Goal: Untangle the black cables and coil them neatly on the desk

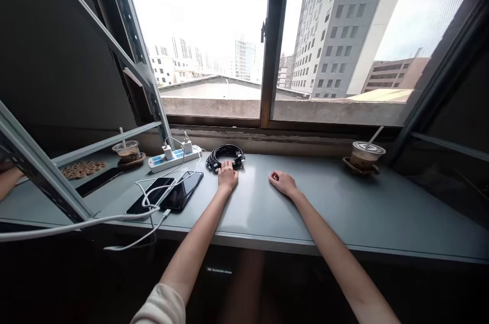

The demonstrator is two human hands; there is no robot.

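A coil of black cable (216,155) with pale connector ends lies on the grey table near the window sill. My left hand (227,177) is at its near edge, fingers closed over the front of the coil; the thumb is hard to see. To the right, my right hand (281,181) rests on the tabletop with its fingers curled in, apart from the cable, and nothing shows in it. Left of my left hand lie two dark phones, one nearer the coil (187,190) and one further left (148,200), with white charging cables (147,196) across them.
A white-and-blue power strip (168,159) with plugged-in chargers sits behind the phones. An iced drink cup (364,156) stands on a coaster at right, another cup (128,152) at left. Metal shelf posts (42,166) rise at left, where part of another person's arm (8,181) shows.
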